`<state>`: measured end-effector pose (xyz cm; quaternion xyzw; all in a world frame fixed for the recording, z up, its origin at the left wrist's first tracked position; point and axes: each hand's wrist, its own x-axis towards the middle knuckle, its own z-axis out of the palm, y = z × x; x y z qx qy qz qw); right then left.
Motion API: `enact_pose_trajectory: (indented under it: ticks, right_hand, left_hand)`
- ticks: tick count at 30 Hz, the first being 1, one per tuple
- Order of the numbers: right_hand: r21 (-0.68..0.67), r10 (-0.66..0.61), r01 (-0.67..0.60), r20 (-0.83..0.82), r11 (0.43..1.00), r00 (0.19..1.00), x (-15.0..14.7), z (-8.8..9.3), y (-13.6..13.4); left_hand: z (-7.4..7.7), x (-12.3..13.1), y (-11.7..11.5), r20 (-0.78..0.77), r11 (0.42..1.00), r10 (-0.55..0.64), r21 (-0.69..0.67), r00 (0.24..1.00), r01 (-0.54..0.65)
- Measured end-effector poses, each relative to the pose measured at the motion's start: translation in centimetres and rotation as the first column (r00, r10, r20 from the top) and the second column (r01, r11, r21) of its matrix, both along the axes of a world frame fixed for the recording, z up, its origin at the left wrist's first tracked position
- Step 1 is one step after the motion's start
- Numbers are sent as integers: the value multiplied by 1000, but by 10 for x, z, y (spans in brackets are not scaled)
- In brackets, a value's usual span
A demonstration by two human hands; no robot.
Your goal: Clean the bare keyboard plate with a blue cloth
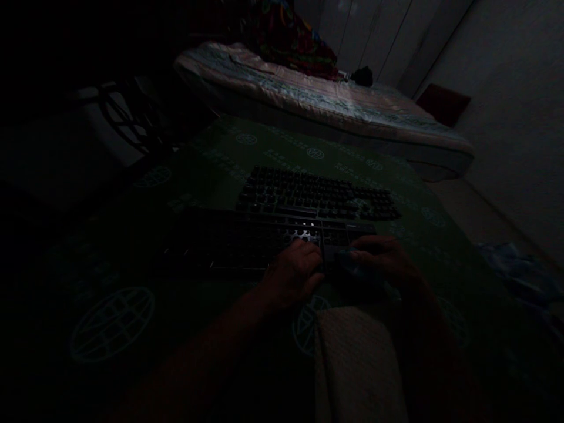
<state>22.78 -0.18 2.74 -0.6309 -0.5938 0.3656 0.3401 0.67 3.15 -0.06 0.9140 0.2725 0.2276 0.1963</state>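
The keyboard lies lengthwise across the worktop in front of you, very dark along its left part, with small bright glints near the middle of its right half. Your left hand rests on it just right of the middle, the back of the hand up and the fingers bent loosely down; you cannot tell in this light whether they grip anything. Your right hand is at the keyboard's right end, thumb and forefinger partly bent and close together, against a dark bluish thing; it is too dim to tell whether they pinch it. Just beyond the keyboard, the keys lie in rows on the worktop, with a gap toward the right where a printed globe shows through. The worktop is green with pale globes and lettering. Near you, below the keyboard's right part, is a pale fabric. Past the worktop's far edge is a mattress, with a red patterned blanket heaped on it, a small black thing beside that, and a dark red cushion farther right, near the wall. A curved metal frame stands at left; a bluish heap lies at right.
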Motion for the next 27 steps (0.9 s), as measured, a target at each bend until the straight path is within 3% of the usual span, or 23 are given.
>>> enact_pose_trajectory:
  ticks: [3, 7, 12, 18, 27]
  right_hand:
    - [-10, -24, 24, -2, 1000, 1000, 1, 0, 0]
    - [-14, 85, -86, -22, 996, 996, 1, 2, 0]
    - [-19, 34, -35, -31, 999, 999, 1, 2, 0]
    - [21, 71, -71, -1, 997, 997, -3, 2, -1]
    - [42, -51, 54, -61, 998, 997, -11, -2, 3]
  left_hand:
    - [-1, 0, 0, -2, 1000, 4, 1, 1000, -4]
    - [-1, 0, 0, -8, 1000, -4, -1, 1000, 4]
    - [0, 0, 0, -14, 1000, -6, 4, 1000, 6]
    - [-2, 0, 1, -8, 1000, -7, 4, 1000, 7]
    - [-1, 0, 1, -10, 1000, -1, 10, 1000, 1]
